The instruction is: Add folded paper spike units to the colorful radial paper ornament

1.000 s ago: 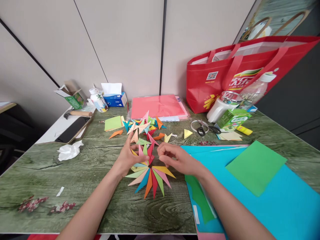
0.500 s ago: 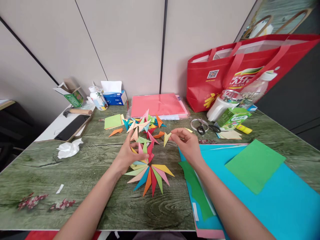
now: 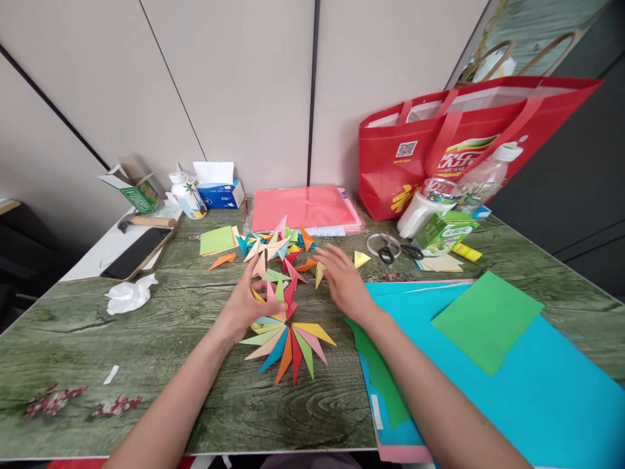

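A multicoloured paper star [image 3: 288, 342] of folded pointed pieces lies on the green wood-pattern table [image 3: 161, 339]. My left hand [image 3: 254, 301] rests on its upper left side, fingers pinched round the upright pieces at its centre. My right hand [image 3: 344, 281] hovers just right of the star, fingers stretched out and holding nothing, next to a small yellow folded piece [image 3: 319, 273]. Behind both hands sits a heap of loose folded pieces [image 3: 276, 247] in several colours.
Blue paper sheets [image 3: 512, 397] with a green sheet [image 3: 486, 319] cover the right side. Scissors [image 3: 395, 249], a green carton [image 3: 444, 229], a jar and a red bag [image 3: 463, 140] stand at the back right. Pink paper [image 3: 303, 207], a tissue box [image 3: 219, 192], a phone [image 3: 134, 253] and crumpled tissue [image 3: 127, 294] are further back and left.
My right hand left the star's centre, reached toward the loose pieces, pinched near the yellow piece, and now is spread open beside it. My left hand stays on the star.
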Demonstrator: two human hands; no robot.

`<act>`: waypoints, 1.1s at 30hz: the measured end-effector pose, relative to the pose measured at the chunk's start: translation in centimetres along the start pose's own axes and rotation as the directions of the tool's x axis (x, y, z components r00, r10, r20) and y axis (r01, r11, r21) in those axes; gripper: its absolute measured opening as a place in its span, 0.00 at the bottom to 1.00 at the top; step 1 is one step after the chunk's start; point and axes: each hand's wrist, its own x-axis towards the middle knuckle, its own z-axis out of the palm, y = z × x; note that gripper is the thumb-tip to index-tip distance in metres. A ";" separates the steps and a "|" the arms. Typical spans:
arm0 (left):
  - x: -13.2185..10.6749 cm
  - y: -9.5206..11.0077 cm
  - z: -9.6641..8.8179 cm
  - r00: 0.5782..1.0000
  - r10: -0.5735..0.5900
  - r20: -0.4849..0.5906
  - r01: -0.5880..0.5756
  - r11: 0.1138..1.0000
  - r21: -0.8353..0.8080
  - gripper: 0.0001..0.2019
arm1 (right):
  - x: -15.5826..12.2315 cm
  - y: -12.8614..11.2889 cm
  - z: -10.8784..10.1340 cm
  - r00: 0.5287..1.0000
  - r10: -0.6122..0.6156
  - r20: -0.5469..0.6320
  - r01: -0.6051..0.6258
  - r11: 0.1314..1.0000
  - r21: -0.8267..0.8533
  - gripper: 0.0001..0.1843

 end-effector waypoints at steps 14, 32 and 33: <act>0.2 -0.8 -0.1 1.000 -0.014 0.012 0.013 0.998 0.058 0.58 | 0.1 -2.1 0.8 0.985 0.096 0.146 -0.034 0.925 -0.378 0.14; 0.1 -0.3 0.0 1.000 -0.015 -0.003 0.015 1.000 0.025 0.58 | -0.4 -1.6 1.5 0.990 0.143 0.021 -0.132 0.954 -0.269 0.05; 0.1 -0.3 0.0 1.000 -0.015 -0.003 0.015 1.000 0.024 0.58 | -0.4 -1.5 1.4 0.990 0.142 0.004 -0.138 0.965 -0.222 0.04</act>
